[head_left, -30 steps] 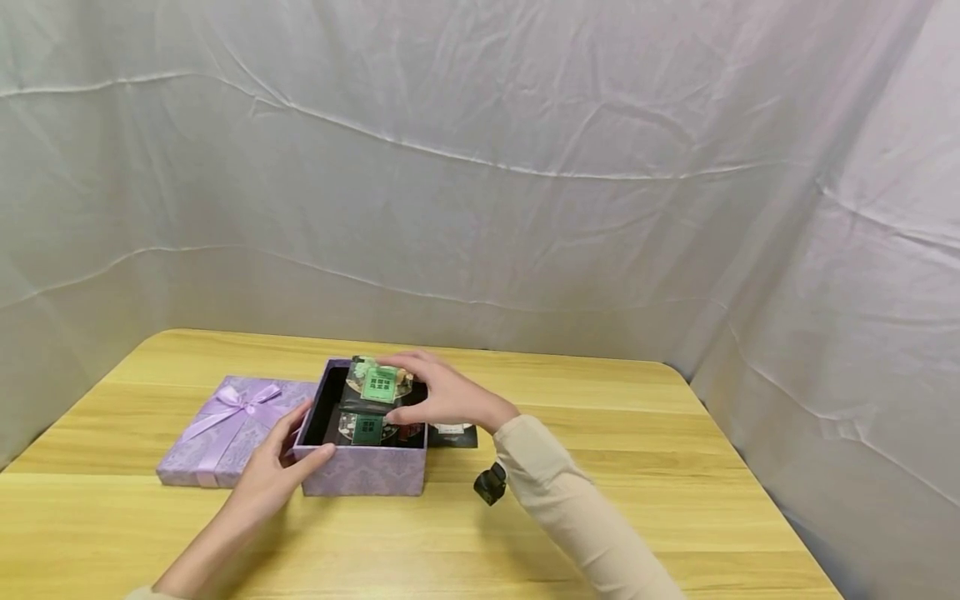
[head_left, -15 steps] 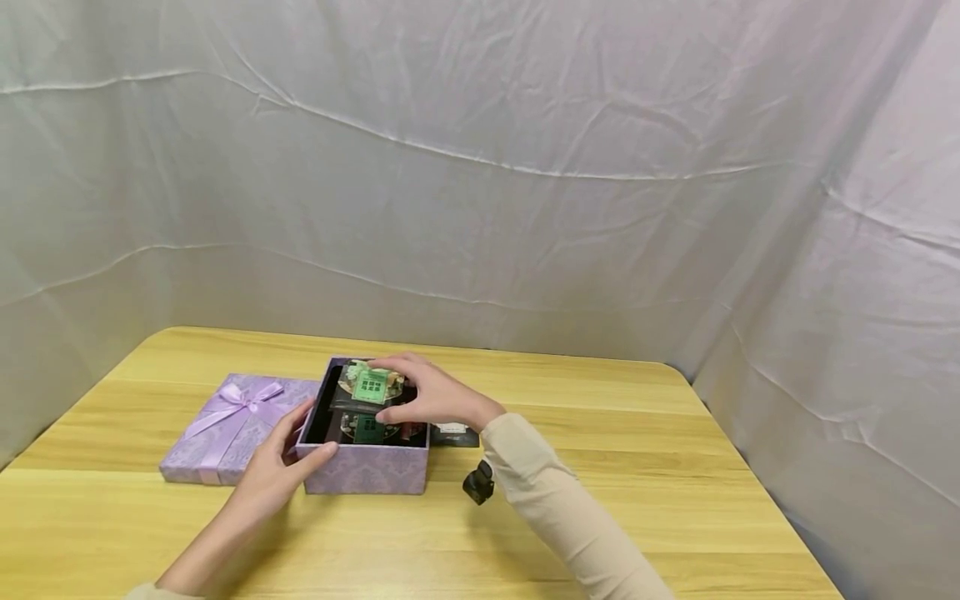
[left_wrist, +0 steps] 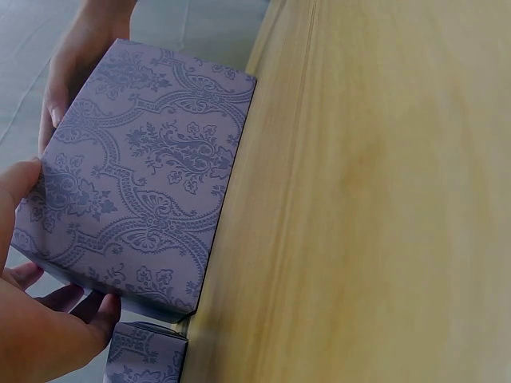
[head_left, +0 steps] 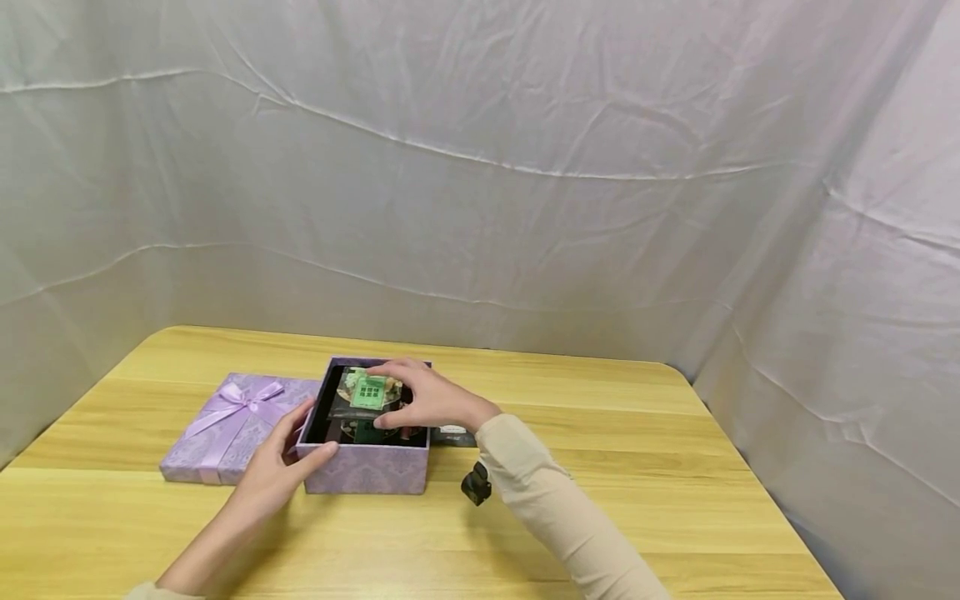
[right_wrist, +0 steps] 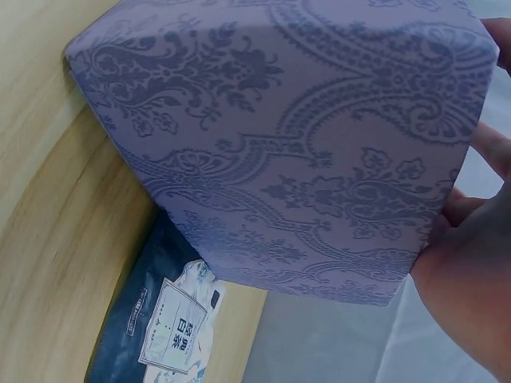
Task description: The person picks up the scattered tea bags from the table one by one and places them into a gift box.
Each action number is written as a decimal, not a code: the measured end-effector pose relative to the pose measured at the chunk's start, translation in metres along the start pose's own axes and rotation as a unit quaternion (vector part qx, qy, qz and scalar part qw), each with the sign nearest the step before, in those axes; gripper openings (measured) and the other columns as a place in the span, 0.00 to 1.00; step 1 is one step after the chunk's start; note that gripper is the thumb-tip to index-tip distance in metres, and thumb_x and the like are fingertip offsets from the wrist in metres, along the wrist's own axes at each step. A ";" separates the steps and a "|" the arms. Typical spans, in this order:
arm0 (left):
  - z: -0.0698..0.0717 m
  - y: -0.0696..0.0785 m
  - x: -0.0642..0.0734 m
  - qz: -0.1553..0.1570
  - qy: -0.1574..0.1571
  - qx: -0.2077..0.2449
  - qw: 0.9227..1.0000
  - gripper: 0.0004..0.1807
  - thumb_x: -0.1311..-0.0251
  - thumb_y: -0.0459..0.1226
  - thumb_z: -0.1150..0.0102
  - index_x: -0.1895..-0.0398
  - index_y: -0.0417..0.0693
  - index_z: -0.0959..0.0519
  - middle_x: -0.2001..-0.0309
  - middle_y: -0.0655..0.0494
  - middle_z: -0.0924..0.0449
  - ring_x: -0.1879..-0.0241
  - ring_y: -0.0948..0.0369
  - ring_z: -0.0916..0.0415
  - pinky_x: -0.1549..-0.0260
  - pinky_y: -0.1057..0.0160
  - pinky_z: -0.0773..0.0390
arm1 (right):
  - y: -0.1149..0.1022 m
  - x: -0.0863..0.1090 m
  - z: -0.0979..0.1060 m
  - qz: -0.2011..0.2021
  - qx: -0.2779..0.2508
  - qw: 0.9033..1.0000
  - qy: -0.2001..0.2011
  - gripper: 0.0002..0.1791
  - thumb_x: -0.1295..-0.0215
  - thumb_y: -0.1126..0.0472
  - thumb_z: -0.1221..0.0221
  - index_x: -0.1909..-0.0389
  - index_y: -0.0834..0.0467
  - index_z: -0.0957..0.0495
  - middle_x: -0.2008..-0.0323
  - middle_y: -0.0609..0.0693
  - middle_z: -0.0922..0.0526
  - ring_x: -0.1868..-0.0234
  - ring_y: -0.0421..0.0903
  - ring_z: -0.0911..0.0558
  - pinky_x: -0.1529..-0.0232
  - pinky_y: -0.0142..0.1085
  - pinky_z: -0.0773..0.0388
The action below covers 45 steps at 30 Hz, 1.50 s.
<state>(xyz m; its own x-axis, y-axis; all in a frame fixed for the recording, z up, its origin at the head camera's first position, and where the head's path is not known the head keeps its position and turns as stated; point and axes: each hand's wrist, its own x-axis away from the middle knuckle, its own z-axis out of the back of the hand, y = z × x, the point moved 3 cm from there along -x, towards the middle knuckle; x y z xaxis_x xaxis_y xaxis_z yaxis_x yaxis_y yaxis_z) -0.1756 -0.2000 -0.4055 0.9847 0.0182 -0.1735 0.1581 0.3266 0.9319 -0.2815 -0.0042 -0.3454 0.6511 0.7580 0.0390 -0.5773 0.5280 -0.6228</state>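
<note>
A lilac patterned gift box (head_left: pixel 367 471) stands uncovered on the wooden table. My left hand (head_left: pixel 270 471) grips its near left corner, thumb at the front rim and fingers along the left side. Inside the box, my right hand (head_left: pixel 438 400) holds a dark tea sachet with a bright green label (head_left: pixel 369 392), fingers at its far edge and thumb near its close edge. Beneath the thumb lies another dark sachet with a darker green label (head_left: pixel 367 431). The left wrist view shows the box's front wall (left_wrist: pixel 152 159); the sachets are hidden there.
The box lid (head_left: pixel 191 454), with a lilac ribbon bow (head_left: pixel 249 402), lies left of the box. A dark pouch with a white label (right_wrist: pixel 172 327) lies against the box's right side. A small black device (head_left: pixel 476 483) is by the right wrist. Grey cloth (head_left: pixel 480 208) hangs behind the table.
My right hand has lowered the green-labelled sachet deeper into the box and slightly left, partly covering the sachet beneath. My left hand stays on the box corner.
</note>
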 end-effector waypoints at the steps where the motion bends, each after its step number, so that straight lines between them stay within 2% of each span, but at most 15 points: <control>1: 0.000 0.000 0.000 0.000 0.000 -0.001 1.000 0.41 0.35 0.37 0.41 0.25 0.37 0.51 0.32 0.28 0.44 0.41 0.40 0.33 0.55 0.79 0.34 | 0.000 0.000 0.000 0.002 0.004 1.000 -0.001 0.39 0.40 0.48 0.35 0.28 0.42 0.39 0.27 0.49 0.48 0.31 0.46 0.43 0.38 0.45 0.35; 9: 0.000 0.000 0.000 -0.002 0.002 0.002 1.000 0.40 0.35 0.36 0.40 0.25 0.37 0.50 0.32 0.29 0.43 0.41 0.41 0.33 0.55 0.79 0.34 | -0.002 -0.003 -0.002 0.005 0.034 0.999 -0.011 0.38 0.40 0.50 0.35 0.29 0.44 0.37 0.28 0.52 0.45 0.31 0.47 0.44 0.39 0.42 0.34; 18: -0.001 0.000 0.000 -0.002 0.003 0.002 1.000 0.40 0.35 0.36 0.40 0.25 0.37 0.50 0.32 0.29 0.43 0.42 0.41 0.32 0.56 0.77 0.31 | -0.005 -0.005 -0.004 0.008 0.086 0.996 -0.021 0.39 0.40 0.49 0.34 0.28 0.44 0.37 0.28 0.51 0.44 0.28 0.48 0.47 0.37 0.47 0.37; 25: 0.000 0.000 0.000 0.001 0.002 -0.001 1.000 0.40 0.35 0.36 0.40 0.25 0.37 0.50 0.32 0.29 0.43 0.42 0.41 0.32 0.56 0.77 0.31 | -0.006 -0.004 -0.005 0.006 0.088 0.996 -0.024 0.39 0.40 0.51 0.35 0.28 0.46 0.38 0.27 0.52 0.47 0.27 0.50 0.50 0.36 0.49 0.38; 31: 0.000 0.000 0.001 0.001 0.002 0.004 1.000 0.40 0.35 0.36 0.40 0.25 0.37 0.50 0.33 0.28 0.42 0.43 0.39 0.31 0.57 0.76 0.30 | -0.003 -0.004 -0.006 0.021 0.077 0.997 -0.003 0.37 0.39 0.55 0.36 0.28 0.49 0.37 0.26 0.51 0.48 0.27 0.49 0.51 0.34 0.50 0.42; 37: -0.001 -0.001 0.001 -0.008 0.006 0.005 1.000 0.40 0.35 0.35 0.40 0.26 0.36 0.49 0.33 0.28 0.42 0.44 0.38 0.30 0.57 0.75 0.29 | 0.001 -0.002 -0.003 0.037 0.044 0.998 0.027 0.34 0.36 0.58 0.39 0.29 0.51 0.37 0.27 0.52 0.44 0.28 0.48 0.46 0.33 0.48 0.42; 45: -0.001 -0.002 0.000 -0.005 0.008 0.008 1.000 0.40 0.36 0.35 0.40 0.26 0.37 0.49 0.33 0.29 0.41 0.44 0.38 0.30 0.57 0.77 0.30 | 0.011 0.007 0.005 0.045 0.030 0.995 0.080 0.32 0.38 0.59 0.38 0.32 0.52 0.32 0.31 0.50 0.35 0.31 0.48 0.38 0.35 0.45 0.39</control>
<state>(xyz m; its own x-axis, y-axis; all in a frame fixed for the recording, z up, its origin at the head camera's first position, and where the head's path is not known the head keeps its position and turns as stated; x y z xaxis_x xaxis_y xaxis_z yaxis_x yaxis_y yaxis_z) -0.1758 -0.1996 -0.4074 0.9820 0.0298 -0.1867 0.1683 0.3123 0.9350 -0.2853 0.0091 -0.3478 0.6632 0.7348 -0.1424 -0.6618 0.4868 -0.5701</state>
